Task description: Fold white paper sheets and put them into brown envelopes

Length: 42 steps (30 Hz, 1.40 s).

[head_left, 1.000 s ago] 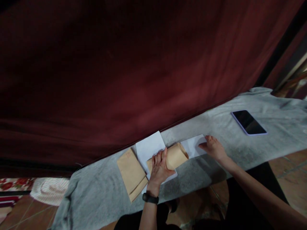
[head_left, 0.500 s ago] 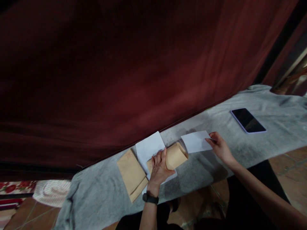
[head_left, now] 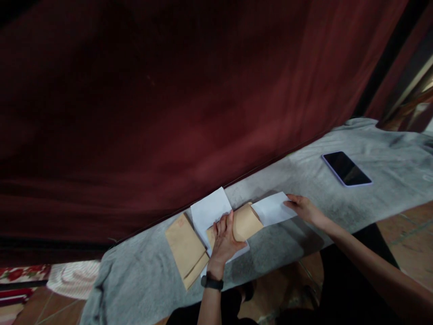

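Note:
My left hand [head_left: 224, 238] lies with fingers spread over a brown envelope [head_left: 246, 222], pressing it down on white sheets [head_left: 210, 207]. My right hand [head_left: 303, 210] pinches the right end of a folded white paper [head_left: 273, 209]. The left edge of that paper is at the envelope's open right end and seems to be just inside it. Left of the white sheets lies another brown envelope [head_left: 186, 247], its flap end toward me.
All this lies on a narrow surface covered with a grey cloth [head_left: 142, 271]. A phone [head_left: 347, 169] in a purple case lies at the right. Along the far side hangs a dark red curtain [head_left: 203, 113]. Tiled floor [head_left: 406, 239] shows below.
My right hand has moved slightly left and down, bringing the white paper to the envelope's mouth. My left hand stays in place on the envelope.

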{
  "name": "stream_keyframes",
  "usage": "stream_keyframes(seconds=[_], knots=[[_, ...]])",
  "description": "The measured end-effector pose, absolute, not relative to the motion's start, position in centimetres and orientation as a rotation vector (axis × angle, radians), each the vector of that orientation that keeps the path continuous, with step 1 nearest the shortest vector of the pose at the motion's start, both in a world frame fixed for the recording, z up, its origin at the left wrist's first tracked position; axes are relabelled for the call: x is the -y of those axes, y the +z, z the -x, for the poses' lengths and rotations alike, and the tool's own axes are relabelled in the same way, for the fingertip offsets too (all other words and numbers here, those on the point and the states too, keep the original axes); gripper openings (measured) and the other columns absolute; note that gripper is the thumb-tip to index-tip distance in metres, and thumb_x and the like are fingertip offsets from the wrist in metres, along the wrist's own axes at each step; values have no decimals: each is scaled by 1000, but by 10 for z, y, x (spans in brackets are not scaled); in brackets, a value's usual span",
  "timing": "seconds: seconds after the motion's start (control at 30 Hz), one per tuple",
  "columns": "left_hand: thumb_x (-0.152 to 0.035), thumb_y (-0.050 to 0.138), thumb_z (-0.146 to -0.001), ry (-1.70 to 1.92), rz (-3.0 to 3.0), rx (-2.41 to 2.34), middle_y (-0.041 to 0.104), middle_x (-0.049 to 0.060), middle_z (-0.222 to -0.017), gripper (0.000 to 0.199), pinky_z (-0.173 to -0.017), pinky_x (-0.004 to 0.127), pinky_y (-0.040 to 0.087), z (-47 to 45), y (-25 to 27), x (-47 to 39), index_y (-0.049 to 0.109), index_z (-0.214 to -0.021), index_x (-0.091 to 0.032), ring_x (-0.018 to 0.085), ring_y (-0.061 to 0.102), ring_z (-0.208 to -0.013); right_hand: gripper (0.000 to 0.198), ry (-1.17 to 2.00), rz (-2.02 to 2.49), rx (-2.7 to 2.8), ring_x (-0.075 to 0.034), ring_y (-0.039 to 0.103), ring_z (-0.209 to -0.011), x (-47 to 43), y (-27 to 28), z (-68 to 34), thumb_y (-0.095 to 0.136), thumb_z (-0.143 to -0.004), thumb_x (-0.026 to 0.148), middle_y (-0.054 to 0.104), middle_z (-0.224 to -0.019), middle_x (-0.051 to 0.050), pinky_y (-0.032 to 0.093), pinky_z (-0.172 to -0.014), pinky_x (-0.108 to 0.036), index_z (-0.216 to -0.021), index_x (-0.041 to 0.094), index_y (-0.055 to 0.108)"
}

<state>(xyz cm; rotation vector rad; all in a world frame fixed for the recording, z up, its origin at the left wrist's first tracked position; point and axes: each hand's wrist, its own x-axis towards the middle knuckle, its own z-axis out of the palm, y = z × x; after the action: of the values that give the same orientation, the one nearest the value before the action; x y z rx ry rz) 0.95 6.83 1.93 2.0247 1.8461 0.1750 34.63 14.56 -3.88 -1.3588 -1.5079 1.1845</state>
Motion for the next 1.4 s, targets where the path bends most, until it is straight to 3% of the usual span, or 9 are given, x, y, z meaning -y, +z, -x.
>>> stream_keyframes(seconds=[0.2, 0.43, 0.7, 1.03, 1.23, 1.4], knots=[[-32, 80, -68, 171, -2150, -1835, 33, 11, -162, 119, -127, 55, 4, -12, 18, -70, 9, -163, -30, 34, 23, -154, 27, 1177, 1391, 1544, -23, 64, -66, -152, -37, -343, 57, -78, 44, 72, -73, -5, 49, -62, -33, -79, 21, 71], [-31, 82, -67, 190, -2199, -1801, 35, 13, -159, 122, -125, 60, 9, -27, 23, -78, 6, -163, -29, 35, 27, -152, 38, 1196, 1431, 1493, -20, 58, -61, -139, -49, -317, 48, -88, 53, 65, -67, -3, 45, -58, -32, -75, 22, 65], [-32, 84, -69, 201, -2283, -1665, 32, 13, -163, 122, -127, 56, 4, -47, 24, -85, 6, -163, -29, 33, 21, -155, 35, 1090, 1345, 1551, -22, 63, -83, -131, -55, -291, 51, -89, 46, 68, -85, -6, 52, -79, -36, -68, 24, 68], [-29, 82, -70, 154, -2314, -1622, 32, 11, -163, 121, -127, 57, 2, -56, 26, -89, 4, -163, -32, 33, 20, -156, 22, 1148, 1358, 1452, -21, 67, -69, -127, -59, -280, 55, -84, 35, 73, -81, -6, 51, -61, -31, -74, 24, 71], [-30, 82, -69, 185, -2305, -1617, 31, 11, -163, 121, -127, 57, 2, -56, 27, -91, 6, -163, -32, 34, 21, -155, 14, 1083, 1332, 1436, -21, 66, -75, -121, -51, -283, 58, -79, 27, 72, -82, -5, 51, -68, -31, -80, 22, 72], [-29, 82, -71, 162, -2351, -1621, 27, 12, -166, 117, -127, 59, 2, -59, 31, -94, 9, -163, -31, 35, 16, -157, 17, 1119, 1219, 1359, -22, 67, -81, -114, -36, -281, 57, -83, 28, 72, -91, -5, 53, -73, -33, -92, 21, 70]])
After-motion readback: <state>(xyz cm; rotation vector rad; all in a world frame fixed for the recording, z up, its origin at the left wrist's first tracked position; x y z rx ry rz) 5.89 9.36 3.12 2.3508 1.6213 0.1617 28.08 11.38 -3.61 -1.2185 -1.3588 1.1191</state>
